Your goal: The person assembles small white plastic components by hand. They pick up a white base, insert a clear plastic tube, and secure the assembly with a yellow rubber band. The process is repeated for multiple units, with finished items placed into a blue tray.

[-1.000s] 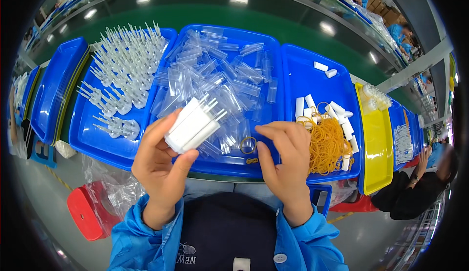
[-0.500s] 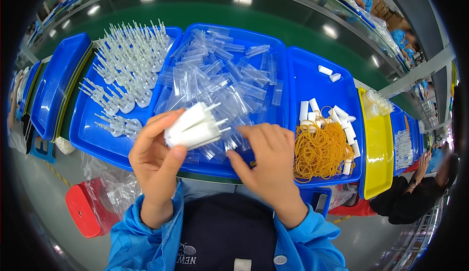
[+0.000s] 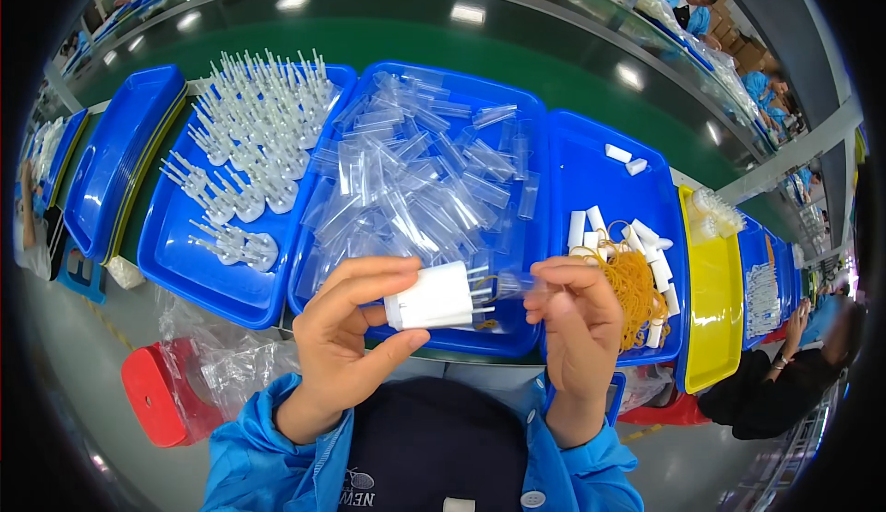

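My left hand (image 3: 343, 332) grips a white plastic piece (image 3: 432, 298) between thumb and fingers. Several thin white prongs stick out of its right side. Close to those prongs, my right hand (image 3: 583, 332) pinches a short clear plastic tube (image 3: 514, 284). The tube's near end lies by the prong tips; whether it is over one of them I cannot tell. Behind both hands, a blue tray (image 3: 540, 263) holds a heap of clear plastic tubes (image 3: 406, 180). White pronged parts (image 3: 249, 134) stand in rows in the blue tray to the left.
On the right, a blue tray (image 3: 577, 134) holds yellow-brown rubber bands (image 3: 632, 291) and white cylinders (image 3: 649, 233). Beyond it is a yellow tray (image 3: 715, 300). Stacked blue trays (image 3: 120, 161) stand far left, with a red stool (image 3: 161, 401) below. Co-workers sit across and at right.
My left hand has moved right and down, turning the white piece so its prongs point right. My right hand has moved right and now holds a clear tube at the prongs.
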Tool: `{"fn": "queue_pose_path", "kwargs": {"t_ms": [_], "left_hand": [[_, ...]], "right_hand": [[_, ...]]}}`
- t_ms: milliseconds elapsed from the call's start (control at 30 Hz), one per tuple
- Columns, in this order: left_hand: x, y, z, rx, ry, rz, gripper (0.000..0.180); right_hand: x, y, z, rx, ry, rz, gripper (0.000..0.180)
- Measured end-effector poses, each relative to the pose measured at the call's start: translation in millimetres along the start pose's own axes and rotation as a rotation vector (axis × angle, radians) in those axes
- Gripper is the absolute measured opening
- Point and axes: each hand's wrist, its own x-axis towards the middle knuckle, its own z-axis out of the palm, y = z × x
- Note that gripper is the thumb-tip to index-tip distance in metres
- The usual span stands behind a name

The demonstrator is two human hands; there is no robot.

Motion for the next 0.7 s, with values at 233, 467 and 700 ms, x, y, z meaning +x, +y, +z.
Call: {"fn": "queue_pose_path", "kwargs": {"t_ms": [233,467,700], "left_hand": [[-3,-2,5,-0.005,-0.018,-0.027,0.04],[-3,-1,8,-0.003,-0.031,-0.045,0.04],[-3,-3,8,0.014,-0.037,-0.04,0.04]], "right_hand": [[-7,4,-1,-0.059,0.074,-0.168,0.022],[-10,4,-2,-0.111,0.034,-0.192,0.024],[-11,0,1,-0.188,0.015,-0.192,0.023]]}}
